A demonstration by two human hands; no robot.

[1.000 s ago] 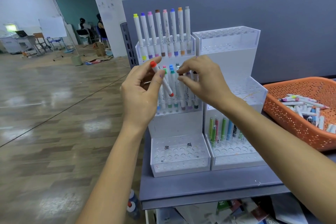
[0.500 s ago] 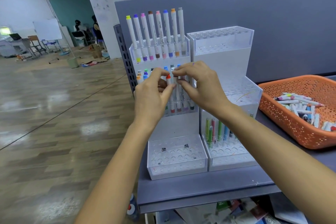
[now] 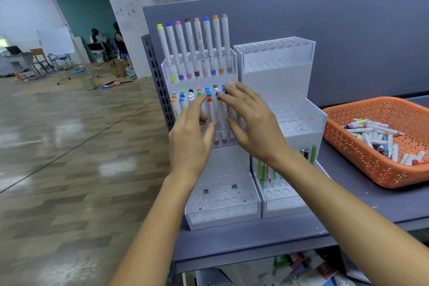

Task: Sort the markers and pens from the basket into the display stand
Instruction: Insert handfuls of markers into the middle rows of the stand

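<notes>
head view: both hands hover at the centre of the frame, before the middle tier of the left display stand (image 3: pixel 222 211). the left hand (image 3: pixel 191 139) and the right hand (image 3: pixel 254 125) have straight, spread fingers and grasp nothing; whether any fingertip touches a cap i cannot tell. between them a red-capped marker (image 3: pixel 210 111) stands upright in that tier among other markers, which the palms partly hide. above, a row of long markers (image 3: pixel 197 46) fills the top tier. the right display stand (image 3: pixel 276 60) holds green pens (image 3: pixel 263 172) in its lowest tier, behind the right wrist. at the right edge an orange basket (image 3: pixel 362 109) holds loose markers and pens (image 3: pixel 373 137) on the grey table (image 3: pixel 255 237). a grey partition (image 3: pixel 336 25) rises behind. in the upper left, people (image 3: pixel 118 40) are near a whiteboard (image 3: pixel 55 40).
</notes>
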